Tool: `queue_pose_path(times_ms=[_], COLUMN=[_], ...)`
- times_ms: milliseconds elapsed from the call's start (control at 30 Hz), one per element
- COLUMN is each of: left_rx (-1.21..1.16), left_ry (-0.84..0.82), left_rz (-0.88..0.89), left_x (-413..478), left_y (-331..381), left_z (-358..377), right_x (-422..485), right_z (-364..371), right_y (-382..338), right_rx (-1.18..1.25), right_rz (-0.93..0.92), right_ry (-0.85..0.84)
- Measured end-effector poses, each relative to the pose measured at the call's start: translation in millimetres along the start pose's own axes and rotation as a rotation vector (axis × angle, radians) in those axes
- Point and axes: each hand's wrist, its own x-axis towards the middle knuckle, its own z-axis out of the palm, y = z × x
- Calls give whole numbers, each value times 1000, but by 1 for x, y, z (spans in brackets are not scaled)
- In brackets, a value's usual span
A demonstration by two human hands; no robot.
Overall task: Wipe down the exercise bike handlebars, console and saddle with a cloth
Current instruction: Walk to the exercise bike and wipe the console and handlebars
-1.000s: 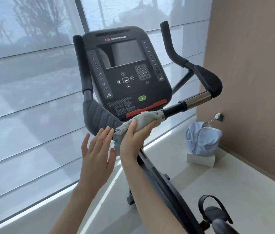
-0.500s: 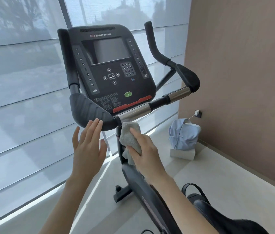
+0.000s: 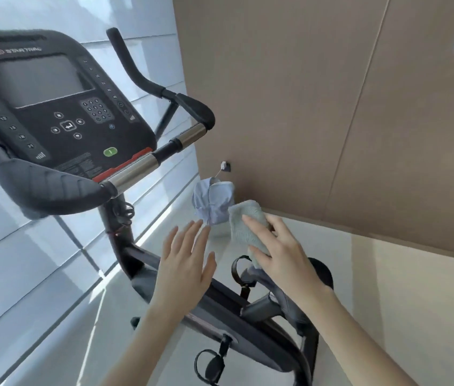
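The black exercise bike fills the left and lower part of the head view. Its console (image 3: pixel 61 112) with a dark screen sits at upper left, and the handlebars (image 3: pixel 136 169) with a chrome bar run below it. My right hand (image 3: pixel 278 252) holds a folded pale grey cloth (image 3: pixel 243 224) in the air, right of the bike's frame (image 3: pixel 220 305) and well below the handlebars. My left hand (image 3: pixel 185 263) hovers with straight, spread fingers above the frame and holds nothing. The saddle is out of view.
A crumpled light blue fabric item (image 3: pixel 213 200) lies on the floor by the brown wall (image 3: pixel 331 107), under a wall socket (image 3: pixel 225 165). Pedals with straps (image 3: pixel 211 366) stick out low. Frosted window panels (image 3: pixel 39 246) stand to the left. Pale floor stretches to the right.
My right hand has taken the cloth off the chrome handlebar, down and to the right, away from the bike's front. My left hand followed, staying open. The view swung right and down.
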Motion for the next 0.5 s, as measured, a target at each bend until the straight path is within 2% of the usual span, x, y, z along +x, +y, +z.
queue_pose_path(times_ms=[233, 500], left_rx=[-196, -405], left_ry=[0, -97], left_rz=[191, 373], left_x=[-31, -61], left_y=[98, 217], left_z=[7, 2], right_x=[-123, -240], right_z=[-71, -152], right_y=[3, 4], right_rx=[-155, -275], right_rz=[269, 566], right_ry=[123, 229])
